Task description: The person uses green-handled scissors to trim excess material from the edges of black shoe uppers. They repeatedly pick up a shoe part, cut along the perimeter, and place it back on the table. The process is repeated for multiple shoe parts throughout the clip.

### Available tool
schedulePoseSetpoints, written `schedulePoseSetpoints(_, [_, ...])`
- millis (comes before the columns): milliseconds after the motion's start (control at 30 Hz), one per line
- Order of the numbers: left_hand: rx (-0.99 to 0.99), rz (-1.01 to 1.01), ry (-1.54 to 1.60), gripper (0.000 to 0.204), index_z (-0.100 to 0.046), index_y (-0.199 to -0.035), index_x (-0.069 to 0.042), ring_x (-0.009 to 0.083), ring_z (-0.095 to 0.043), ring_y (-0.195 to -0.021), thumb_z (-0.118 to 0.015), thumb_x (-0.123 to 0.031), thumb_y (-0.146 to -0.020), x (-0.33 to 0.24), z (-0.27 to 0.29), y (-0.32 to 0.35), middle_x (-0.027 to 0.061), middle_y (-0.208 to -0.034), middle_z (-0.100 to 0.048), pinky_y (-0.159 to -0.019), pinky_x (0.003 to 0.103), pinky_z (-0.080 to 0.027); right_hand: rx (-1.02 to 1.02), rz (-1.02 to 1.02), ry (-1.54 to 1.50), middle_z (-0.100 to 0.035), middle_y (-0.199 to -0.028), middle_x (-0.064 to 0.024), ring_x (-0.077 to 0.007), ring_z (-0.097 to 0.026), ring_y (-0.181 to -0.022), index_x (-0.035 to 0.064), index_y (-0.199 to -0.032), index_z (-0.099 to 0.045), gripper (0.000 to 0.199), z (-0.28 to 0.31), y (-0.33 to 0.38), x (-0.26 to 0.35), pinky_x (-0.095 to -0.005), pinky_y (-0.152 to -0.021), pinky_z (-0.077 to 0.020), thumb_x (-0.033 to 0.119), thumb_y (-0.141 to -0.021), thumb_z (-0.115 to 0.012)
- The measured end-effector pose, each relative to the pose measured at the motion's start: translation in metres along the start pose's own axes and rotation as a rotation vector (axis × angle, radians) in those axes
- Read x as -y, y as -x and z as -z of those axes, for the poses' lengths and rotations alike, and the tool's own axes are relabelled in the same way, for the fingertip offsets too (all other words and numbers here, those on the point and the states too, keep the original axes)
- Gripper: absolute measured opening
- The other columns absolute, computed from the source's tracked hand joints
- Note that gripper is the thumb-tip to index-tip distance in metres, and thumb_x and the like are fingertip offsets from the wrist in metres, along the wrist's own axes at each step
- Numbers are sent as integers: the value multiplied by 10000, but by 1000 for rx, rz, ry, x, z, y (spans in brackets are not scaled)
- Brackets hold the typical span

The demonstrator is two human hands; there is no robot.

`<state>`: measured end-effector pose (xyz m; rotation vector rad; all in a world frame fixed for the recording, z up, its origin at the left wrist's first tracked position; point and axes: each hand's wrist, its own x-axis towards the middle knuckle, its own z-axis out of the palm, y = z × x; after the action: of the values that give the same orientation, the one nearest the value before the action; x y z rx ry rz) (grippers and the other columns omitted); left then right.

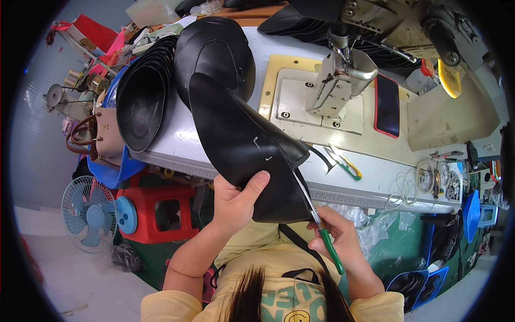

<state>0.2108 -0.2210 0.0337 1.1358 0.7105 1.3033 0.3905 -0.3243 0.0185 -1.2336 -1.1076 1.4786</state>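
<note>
My left hand (237,201) grips the near edge of a black leather piece (230,134), thumb on top and fingers underneath. The piece is long and curved, with small pale stitch marks, and its far end overlaps another black leather piece (217,48) on the table. In my right hand (343,233) is a pair of scissors (331,249) with green handles. Their blades point away from me along the right side of the leather, close against a folded flap; whether they are open or closed is hard to make out. My right fingers are closed around the handles.
A sewing machine (343,75) stands on the white table, with a red-cased phone (387,104) beside it. Small snips (346,163) and pale cord (403,188) lie near the front edge. Nested black shells (142,112) stand left. Below are a fan (95,217) and red stool (137,212).
</note>
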Motion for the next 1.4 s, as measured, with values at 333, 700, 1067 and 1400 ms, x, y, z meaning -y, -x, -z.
schedulePoseSetpoints(333, [-17,19,-6,188,-577,-1032,20,83,-558,-810,-563,-53,-860,1,-4,1,45,-935,-617,-733,222,-454,-39,11,-71,-526,-915,-43,-106,-489,-753,-19,-1175,-512,592,-6,4,-9,-220,-699,-418,198,-687,-769])
schedulePoseSetpoints(700, [36,55,-14,217,-556,-1065,18,96,-559,-859,-558,-30,-854,3,1,8,50,-974,-608,-768,240,-454,-64,81,35,-574,-816,-50,-96,-496,-699,-5,-1119,-562,545,-4,2,-9,-212,-647,-410,229,-676,-777])
schedulePoseSetpoints(1067, [174,88,171,248,-541,-1080,0,124,-548,-928,-555,16,-833,4,3,21,56,-1031,-586,-827,273,-437,48,170,-14,-500,-702,-31,-112,-448,-613,-13,-1076,-583,605,2,5,-16,-245,-537,-342,331,-626,-797])
schedulePoseSetpoints(1400, [220,99,155,274,-535,-1100,-22,127,-533,-967,-564,21,-830,15,8,28,47,-1047,-578,-853,278,-420,86,128,-83,-484,-695,-13,-92,-419,-611,-22,-1077,-576,598,0,10,-14,-229,-529,-321,323,-639,-791])
